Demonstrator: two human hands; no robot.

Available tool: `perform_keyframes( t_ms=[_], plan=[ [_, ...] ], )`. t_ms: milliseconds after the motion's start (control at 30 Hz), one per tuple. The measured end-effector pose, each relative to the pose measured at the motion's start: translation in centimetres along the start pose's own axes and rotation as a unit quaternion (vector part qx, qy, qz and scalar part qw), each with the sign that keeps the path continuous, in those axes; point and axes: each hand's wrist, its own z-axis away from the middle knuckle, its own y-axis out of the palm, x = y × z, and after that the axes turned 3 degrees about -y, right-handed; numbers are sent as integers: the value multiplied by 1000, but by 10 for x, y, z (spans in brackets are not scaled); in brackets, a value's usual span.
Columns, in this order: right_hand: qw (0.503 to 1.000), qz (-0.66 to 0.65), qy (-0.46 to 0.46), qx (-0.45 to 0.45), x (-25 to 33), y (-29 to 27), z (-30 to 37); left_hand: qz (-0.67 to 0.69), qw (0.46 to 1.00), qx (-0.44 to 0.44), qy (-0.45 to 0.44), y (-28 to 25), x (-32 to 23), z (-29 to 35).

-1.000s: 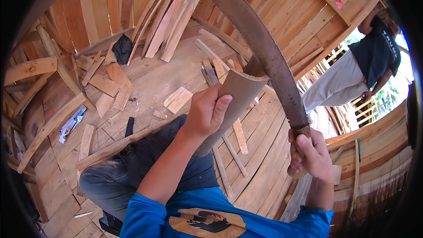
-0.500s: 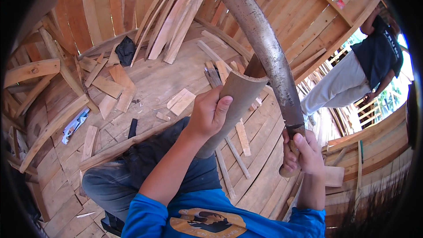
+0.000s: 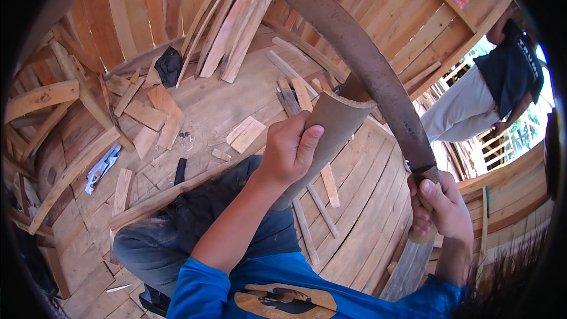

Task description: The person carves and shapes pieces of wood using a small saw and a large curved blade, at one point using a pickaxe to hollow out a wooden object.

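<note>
The curved bamboo piece (image 3: 331,136), centre frame, has its lower end hidden behind the left hand (image 3: 287,152), which grips it closed. At lower right, the right hand (image 3: 437,210) clenches the handle, mostly covered, of a long machete (image 3: 360,62) whose tip is cut off at the top edge.

A dull grey-brown blade, rust-mottled, is seen on the machete (image 3: 360,65). Beside the machete, a tan curved wood piece (image 3: 322,142) is seen. Orange-brown planking (image 3: 360,201) is shown below the machete. A blue shirt w/ yellow-black print (image 3: 283,295) is worn, w/ dark grey trousers (image 3: 195,224).
</note>
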Motion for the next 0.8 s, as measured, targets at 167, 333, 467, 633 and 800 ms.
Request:
perform_keyframes(
  t_ms=[167,333,467,633,800],
  plan=[
    [994,-18,-86,-69,-8,-3,29,34,998,12,48,6,-23,-11],
    [999,-39,-5,-36,-18,10,4,26,999,-3,22,7,8,2],
    [999,-23,-27,-34,-17,12,-6,16,1000,-2,25,5,12,-6],
    [997,-22,-47,-56,-13,11,0,21,999,-7,43,4,0,-16],
    [995,-60,-63,-48,-19,13,5,13,997,-18,79,3,-4,-12]
  ],
)
